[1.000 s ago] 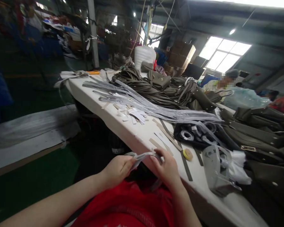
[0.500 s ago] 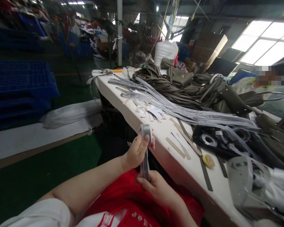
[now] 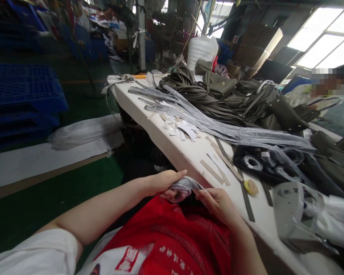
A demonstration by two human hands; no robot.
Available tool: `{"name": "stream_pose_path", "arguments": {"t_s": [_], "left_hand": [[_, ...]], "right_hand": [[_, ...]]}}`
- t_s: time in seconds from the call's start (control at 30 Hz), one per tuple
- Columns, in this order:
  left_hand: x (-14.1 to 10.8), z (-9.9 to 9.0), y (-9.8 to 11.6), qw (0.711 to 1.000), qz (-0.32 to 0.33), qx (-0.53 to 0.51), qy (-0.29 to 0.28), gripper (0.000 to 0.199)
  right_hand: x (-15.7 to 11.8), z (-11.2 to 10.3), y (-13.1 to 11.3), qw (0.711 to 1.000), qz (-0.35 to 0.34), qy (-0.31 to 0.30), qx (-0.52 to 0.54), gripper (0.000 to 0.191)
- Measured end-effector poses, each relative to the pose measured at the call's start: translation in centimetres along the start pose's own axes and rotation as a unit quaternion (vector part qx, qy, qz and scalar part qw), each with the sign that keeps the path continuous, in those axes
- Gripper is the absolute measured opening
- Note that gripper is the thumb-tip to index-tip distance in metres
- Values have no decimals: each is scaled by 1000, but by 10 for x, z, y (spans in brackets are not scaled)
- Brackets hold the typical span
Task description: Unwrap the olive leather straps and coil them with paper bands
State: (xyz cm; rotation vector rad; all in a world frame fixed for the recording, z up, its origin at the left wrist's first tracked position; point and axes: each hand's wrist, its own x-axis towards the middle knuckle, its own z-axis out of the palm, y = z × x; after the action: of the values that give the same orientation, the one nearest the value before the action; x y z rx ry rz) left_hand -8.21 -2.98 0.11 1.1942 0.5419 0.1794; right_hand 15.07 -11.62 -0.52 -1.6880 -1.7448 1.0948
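Note:
A dark grey strap in clear plastic film (image 3: 185, 184) is curled into a loop above my lap. My left hand (image 3: 167, 181) is closed around the coiled part, its thumb stretched along the top and some fingers inside the loop. On the other side, my right hand (image 3: 216, 200) pinches the strap's running end between thumb and fingers. Both hands are just off the near edge of the white table (image 3: 189, 164). More film-wrapped straps (image 3: 215, 128) lie lengthwise across that table.
Dark olive straps (image 3: 189, 91) and bags (image 3: 222, 86) are heaped at the back. Paper scraps (image 3: 187, 130), a yellow tape roll (image 3: 250, 187) and a black tray (image 3: 237, 166) lie nearer. Blue pallets (image 3: 23, 91) stand left. A person (image 3: 329, 99) is at the far right.
Both hands have come lower and closer to my lap. The strap, which hung down from my left hand to my right, now curves sideways between them; my right hand moved right and up.

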Motion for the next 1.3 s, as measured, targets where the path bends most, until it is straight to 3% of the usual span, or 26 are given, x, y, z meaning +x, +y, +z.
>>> {"name": "stream_pose_path", "arguments": {"t_s": [0.07,0.13,0.23,0.3,0.4,0.5,0.57,0.63,0.7,0.77,0.83,0.9,0.97,1.03,1.1,1.2,1.3], "left_hand": [[2,2,1,994,3,-106,-21,74],[5,9,2,978,32,-204,-23,72],[12,24,0,947,93,-306,11,61],[16,31,-7,942,103,-317,33,57],[20,30,-19,969,86,-207,106,60],[18,30,-30,969,130,58,201,53],[15,34,-38,945,145,237,170,43],[11,41,-48,923,115,351,109,37],[8,46,-58,912,85,393,83,34],[7,48,-65,913,81,390,85,33],[7,47,-68,916,85,381,93,32],[8,43,-69,921,78,371,94,33],[9,38,-68,931,66,351,82,33],[9,33,-67,945,58,315,66,34],[8,29,-66,963,38,264,35,39],[5,27,-65,983,-27,181,-24,51],[2,28,-65,986,-57,155,-23,51]], "right_hand": [[4,19,9,993,14,-8,121,56],[10,43,12,982,-19,23,187,60],[17,66,8,973,-66,93,200,58],[18,64,3,975,-66,101,188,51],[11,39,-2,989,-50,26,138,40],[-1,23,0,996,-20,-67,57,32],[-10,30,3,994,-6,-105,26,27],[-16,46,6,993,1,-119,17,24],[-21,60,9,992,8,-128,12,23],[-23,60,11,991,15,-133,-4,26],[-19,44,11,994,21,-106,-24,35],[-8,17,14,998,25,-4,-62,39],[9,-9,19,979,18,140,-145,33],[26,-28,27,937,8,231,-260,25],[41,-36,35,902,9,235,-364,25],[52,-35,41,865,21,188,-464,20],[56,-31,40,837,29,167,-520,22]]}}
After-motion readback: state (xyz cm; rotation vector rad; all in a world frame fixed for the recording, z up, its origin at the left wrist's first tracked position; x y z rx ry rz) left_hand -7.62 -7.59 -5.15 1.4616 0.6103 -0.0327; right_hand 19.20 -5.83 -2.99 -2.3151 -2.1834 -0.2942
